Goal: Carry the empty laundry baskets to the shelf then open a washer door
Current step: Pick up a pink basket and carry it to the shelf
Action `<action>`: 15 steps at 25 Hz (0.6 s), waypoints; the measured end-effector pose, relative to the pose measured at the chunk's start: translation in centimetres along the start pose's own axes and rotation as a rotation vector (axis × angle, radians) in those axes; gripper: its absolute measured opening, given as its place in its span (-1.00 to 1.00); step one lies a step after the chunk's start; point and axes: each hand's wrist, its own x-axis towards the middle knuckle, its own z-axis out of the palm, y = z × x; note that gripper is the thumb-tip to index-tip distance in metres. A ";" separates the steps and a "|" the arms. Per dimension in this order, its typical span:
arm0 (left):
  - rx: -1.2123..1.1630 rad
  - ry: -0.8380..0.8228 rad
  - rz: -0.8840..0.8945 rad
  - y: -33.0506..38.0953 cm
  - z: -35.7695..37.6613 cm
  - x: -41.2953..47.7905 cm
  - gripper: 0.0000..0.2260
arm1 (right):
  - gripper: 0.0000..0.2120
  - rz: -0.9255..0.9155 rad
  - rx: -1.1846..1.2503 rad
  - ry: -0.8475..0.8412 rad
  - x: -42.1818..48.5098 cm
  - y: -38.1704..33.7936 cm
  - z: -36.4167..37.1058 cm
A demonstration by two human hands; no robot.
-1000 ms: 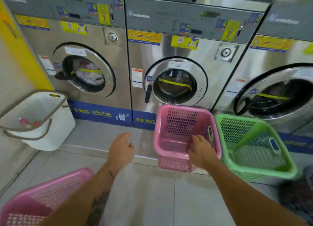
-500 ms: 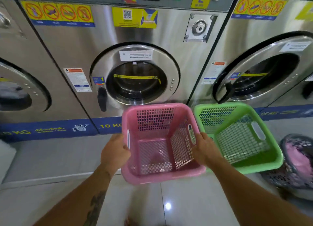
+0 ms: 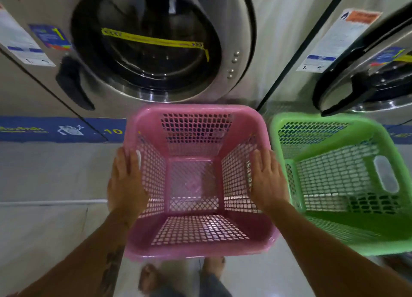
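Nearest the camera, two bare feet stand on the pale tiled floor, just below the near rim of the pink basket. That pink basket, empty and seen from above through its mesh bottom, is the landmark here. The left hand lies flat along the outside of its left wall, fingers pressed together and pointing away toward the washers. The right hand lies against the right rim the same way, fingers close together and extended, not curled through the handle slot. Whether the basket is off the floor cannot be told. Just right of the pink basket sits a green basket, also empty, its near left wall touching or almost touching the right hand. Beyond the pink basket's far rim stands a steel washer with its round door shut, a yellow strip across the glass and a dark handle at its left. Far right of it, a second washer door shows partly.
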 end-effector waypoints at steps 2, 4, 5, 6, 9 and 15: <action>-0.029 0.034 0.002 -0.7 0.7 -0.1 -0.12 | -0.23 -0.048 -0.062 0.047 0.0 0.0 0.7; -0.077 0.066 -0.008 -2.0 0.6 -0.5 -0.14 | -0.23 -0.106 -0.089 0.085 0.0 -0.5 0.5; -0.106 0.082 -0.027 -2.8 0.3 -1.2 -0.16 | -0.20 -0.121 -0.083 0.102 0.0 -0.9 0.2; -0.144 0.098 -0.060 -3.7 -0.1 -2.2 -0.17 | -0.15 -0.128 -0.065 0.110 0.0 -1.3 -0.2; -0.210 0.144 -0.199 -7.0 -1.3 -8.0 -0.17 | -0.05 -0.186 0.029 0.050 -2.0 -3.9 -1.0; -0.382 0.177 -0.350 -12.5 -2.4 -21.1 -0.19 | 0.00 -0.222 0.128 -0.046 -11.4 -9.9 0.7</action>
